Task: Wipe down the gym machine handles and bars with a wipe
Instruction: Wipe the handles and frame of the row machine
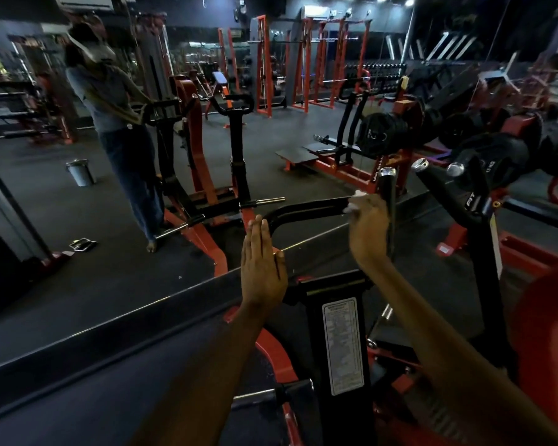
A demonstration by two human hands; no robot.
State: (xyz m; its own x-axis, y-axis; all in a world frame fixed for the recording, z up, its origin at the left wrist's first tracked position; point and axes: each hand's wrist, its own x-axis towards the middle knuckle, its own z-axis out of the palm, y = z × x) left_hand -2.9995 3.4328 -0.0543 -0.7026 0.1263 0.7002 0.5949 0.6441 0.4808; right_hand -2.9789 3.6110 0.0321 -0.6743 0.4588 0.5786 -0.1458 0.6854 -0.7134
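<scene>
**Black handlebar being wiped at the mirror-side machine**

A white wipe point(355, 201) is being gripped in the right hand point(368, 230), whose fingers are curled round it, and it is being pressed against the black handlebar point(306, 209) close to where an upright grip with a chrome cap point(388, 188) is standing. The left hand point(262, 268) is being held flat with its fingers straight and together, their tips touching the curved bend of the same bar; nothing is being clasped by it. The two hands are being kept well apart along the bar. Below them, a white instruction label point(342, 346) is being shown on the machine's black column. A person and a metal bucket point(80, 172) are being reflected in the mirror ahead.
</scene>
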